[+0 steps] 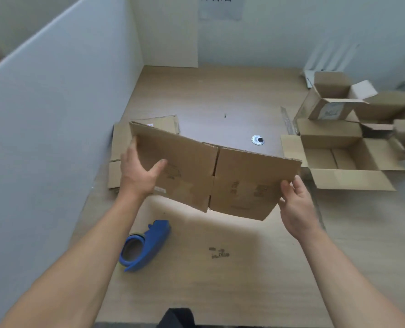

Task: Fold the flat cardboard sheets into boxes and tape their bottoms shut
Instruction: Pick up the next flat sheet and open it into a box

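Flat cardboard sheet (211,171) held in the air above the table (220,280), mid-frame, tilted down to the right. Left hand (138,171) grips its left edge, right hand (296,204) pinches its lower right corner. Tape dispenser (147,245) lies on the table, near left, in front of the sheet and just right of the left forearm. Stack of flat sheets (116,150) on the table behind the left hand, against the partition (54,138) along the left side. Cable grommet (258,139) set in the table behind the held sheet. Open box (329,138) on the table right of the sheet, flaps spread; further boxes (327,100) behind it, far right. Paper notice (220,8) on the back wall.
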{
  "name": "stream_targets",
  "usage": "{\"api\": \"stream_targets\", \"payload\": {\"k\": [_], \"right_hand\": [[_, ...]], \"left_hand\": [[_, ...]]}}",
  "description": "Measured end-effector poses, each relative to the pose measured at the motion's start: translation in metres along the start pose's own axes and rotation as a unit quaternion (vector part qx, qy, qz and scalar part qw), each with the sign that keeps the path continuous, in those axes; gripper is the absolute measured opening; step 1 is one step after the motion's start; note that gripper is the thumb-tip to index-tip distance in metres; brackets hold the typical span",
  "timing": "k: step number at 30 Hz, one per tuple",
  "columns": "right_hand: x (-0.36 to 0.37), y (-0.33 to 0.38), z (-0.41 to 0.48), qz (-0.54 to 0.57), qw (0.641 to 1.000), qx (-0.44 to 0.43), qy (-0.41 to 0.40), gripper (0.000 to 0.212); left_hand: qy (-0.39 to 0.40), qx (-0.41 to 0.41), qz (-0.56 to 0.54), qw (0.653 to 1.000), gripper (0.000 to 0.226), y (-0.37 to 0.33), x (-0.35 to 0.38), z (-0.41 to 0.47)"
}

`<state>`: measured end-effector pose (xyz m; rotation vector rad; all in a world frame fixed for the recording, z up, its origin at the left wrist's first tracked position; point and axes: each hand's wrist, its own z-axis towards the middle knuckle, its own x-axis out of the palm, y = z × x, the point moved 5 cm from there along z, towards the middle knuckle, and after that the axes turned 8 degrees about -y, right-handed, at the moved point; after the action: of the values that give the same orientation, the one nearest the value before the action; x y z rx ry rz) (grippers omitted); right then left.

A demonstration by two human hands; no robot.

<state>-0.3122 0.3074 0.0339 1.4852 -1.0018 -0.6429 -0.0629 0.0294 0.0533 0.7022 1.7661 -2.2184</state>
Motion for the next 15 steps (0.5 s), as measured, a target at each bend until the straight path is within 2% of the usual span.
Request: {"api": "stream_targets", "payload": {"k": [5, 9, 13, 15], "right_hand": [[-0.056, 0.002, -0.018, 0.016, 1.000, -0.008, -0.014, 0.031], [-0.094, 0.002, -0.026, 0.043, 0.999, -0.004, -0.021, 0.032], [-0.122, 0.004, -0.029, 0.025, 0.999, -0.016, -0.026, 0.034], [-0.131, 0.003, -0.030, -0.007, 0.999, -0.029, -0.034, 0.034]], "left_hand": [[0.032, -0.117, -0.121, 0.985, 0.100, 0.005, 0.013, -0.040], [0.097, -0.116, -0.146, 0.978, 0.090, -0.007, 0.026, -0.072], [0.105, -0.102, -0.157, 0.977, 0.077, -0.020, 0.028, -0.093], [0.114, -0.103, -0.163, 0.974, 0.079, -0.020, 0.027, -0.102]]}}
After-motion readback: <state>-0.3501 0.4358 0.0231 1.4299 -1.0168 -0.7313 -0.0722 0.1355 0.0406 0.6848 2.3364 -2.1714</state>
